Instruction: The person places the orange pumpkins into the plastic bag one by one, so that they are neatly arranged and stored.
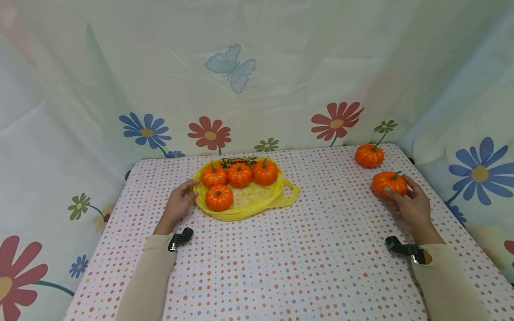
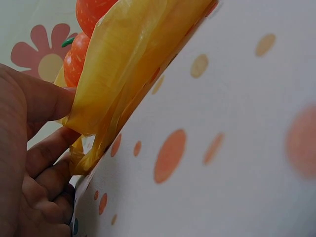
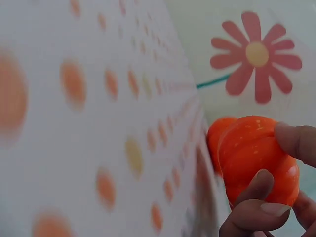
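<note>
A yellow plastic bag (image 1: 257, 211) lies spread on the table with its mouth up, and several small orange pumpkins (image 1: 219, 198) with green stems sit in it. At the bag's left side, my left hand (image 1: 179, 204) pinches its edge; the left wrist view shows the thumb and fingers on the yellow plastic (image 2: 118, 64). Over at the right, my right hand (image 1: 413, 206) grips another orange pumpkin (image 1: 387, 182) from its near right side. In the right wrist view the fingers curl round that pumpkin (image 3: 254, 153). Whether it touches the table is unclear.
One more orange pumpkin (image 1: 369, 156) rests near the table's back right corner, behind the held one. A dotted cloth covers the table (image 1: 281, 267). A flower-print curtain (image 1: 281, 89) hangs behind and along both sides.
</note>
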`<state>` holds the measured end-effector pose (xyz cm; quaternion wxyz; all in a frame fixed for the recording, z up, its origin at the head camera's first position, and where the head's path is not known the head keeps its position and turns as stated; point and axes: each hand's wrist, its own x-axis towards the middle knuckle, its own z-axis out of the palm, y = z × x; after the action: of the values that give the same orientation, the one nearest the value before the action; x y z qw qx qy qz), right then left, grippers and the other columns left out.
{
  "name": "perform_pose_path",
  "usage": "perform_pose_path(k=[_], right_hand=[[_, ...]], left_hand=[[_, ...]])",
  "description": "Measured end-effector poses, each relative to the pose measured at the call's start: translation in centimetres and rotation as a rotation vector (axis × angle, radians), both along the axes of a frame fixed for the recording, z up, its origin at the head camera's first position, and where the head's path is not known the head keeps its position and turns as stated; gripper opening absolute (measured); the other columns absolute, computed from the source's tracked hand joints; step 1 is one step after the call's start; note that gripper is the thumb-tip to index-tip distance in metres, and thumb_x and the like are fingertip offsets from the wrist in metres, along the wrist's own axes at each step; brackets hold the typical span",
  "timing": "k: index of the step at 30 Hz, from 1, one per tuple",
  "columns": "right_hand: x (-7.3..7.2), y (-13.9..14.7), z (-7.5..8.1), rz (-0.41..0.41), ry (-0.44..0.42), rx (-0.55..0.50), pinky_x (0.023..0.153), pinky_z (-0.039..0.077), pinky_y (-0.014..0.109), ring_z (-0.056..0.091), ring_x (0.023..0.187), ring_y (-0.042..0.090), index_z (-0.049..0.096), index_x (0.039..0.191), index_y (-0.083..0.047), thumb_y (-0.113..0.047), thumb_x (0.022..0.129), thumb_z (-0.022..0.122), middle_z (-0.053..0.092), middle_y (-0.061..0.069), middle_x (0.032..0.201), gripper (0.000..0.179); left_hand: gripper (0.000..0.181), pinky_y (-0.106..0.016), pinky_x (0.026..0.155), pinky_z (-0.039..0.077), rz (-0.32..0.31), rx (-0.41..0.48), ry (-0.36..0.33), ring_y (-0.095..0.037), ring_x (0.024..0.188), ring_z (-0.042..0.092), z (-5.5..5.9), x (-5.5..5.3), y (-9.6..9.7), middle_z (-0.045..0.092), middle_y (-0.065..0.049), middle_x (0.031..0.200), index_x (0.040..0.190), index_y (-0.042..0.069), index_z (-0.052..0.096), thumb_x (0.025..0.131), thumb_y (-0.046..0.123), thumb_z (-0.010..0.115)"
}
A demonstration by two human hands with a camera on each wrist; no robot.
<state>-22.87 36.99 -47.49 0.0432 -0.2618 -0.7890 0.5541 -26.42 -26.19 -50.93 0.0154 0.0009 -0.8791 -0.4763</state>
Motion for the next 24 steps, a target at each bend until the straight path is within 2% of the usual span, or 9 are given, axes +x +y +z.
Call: perform_pose_path(k=[4, 9, 16, 19, 24], right_hand=[[-0.3, -2.4, 1.2, 0.100, 0.062, 0.042, 0.063, 0.052, 0.013, 0.048, 0.086, 0.003, 0.019, 0.154, -0.045, -0.041, 0.094, 0.062, 0.015, 0.020, 0.164, 0.074], [-0.4, -6.8, 2.6, 0.203, 0.133, 0.031, 0.060, 0.051, 0.016, 0.054, 0.077, 0.006, 0.024, 0.153, -0.045, -0.040, 0.093, 0.065, 0.026, 0.018, 0.158, 0.073], [-0.3, -14.0, 3.1, 0.481, 0.233, 0.047, 0.051, 0.042, 0.017, 0.049, 0.062, 0.010, 0.025, 0.156, -0.030, -0.028, 0.094, 0.067, 0.031, 0.021, 0.155, 0.075], [-0.6, -17.3, 2.8, 0.571, 0.253, 0.045, 0.053, 0.046, 0.018, 0.051, 0.066, 0.014, 0.030, 0.155, -0.026, -0.026, 0.091, 0.071, 0.036, 0.020, 0.153, 0.075], [-0.9, -22.1, 2.3, 0.692, 0.310, 0.078, 0.070, 0.052, 0.020, 0.055, 0.087, 0.024, 0.039, 0.151, -0.022, -0.025, 0.088, 0.074, 0.044, 0.015, 0.147, 0.072]], left_hand=[[0.035, -0.050, 0.125, 0.018, 0.007, -0.005, -0.003, -0.028, 0.151, 0.025, 0.0, -0.1, -0.1, 0.037, -0.007, 0.159, 0.134, 0.020, 0.059, 0.099, 0.017, 0.057], [0.036, -0.050, 0.126, 0.018, 0.005, 0.004, -0.005, -0.028, 0.151, 0.025, 0.1, -0.1, -0.1, 0.037, -0.008, 0.159, 0.135, 0.020, 0.059, 0.099, 0.017, 0.057], [0.036, -0.050, 0.126, 0.018, 0.005, 0.002, -0.001, -0.029, 0.151, 0.025, 0.2, -0.1, -0.2, 0.036, -0.008, 0.159, 0.134, 0.020, 0.059, 0.099, 0.018, 0.057], [0.035, -0.050, 0.126, 0.018, 0.009, 0.008, 0.000, -0.028, 0.151, 0.025, 0.1, -0.1, -0.2, 0.037, -0.008, 0.159, 0.134, 0.020, 0.059, 0.099, 0.017, 0.056], [0.035, -0.050, 0.126, 0.017, -0.005, 0.020, 0.003, -0.028, 0.151, 0.025, 0.0, 0.0, 0.0, 0.037, -0.007, 0.158, 0.134, 0.020, 0.058, 0.099, 0.018, 0.056]])
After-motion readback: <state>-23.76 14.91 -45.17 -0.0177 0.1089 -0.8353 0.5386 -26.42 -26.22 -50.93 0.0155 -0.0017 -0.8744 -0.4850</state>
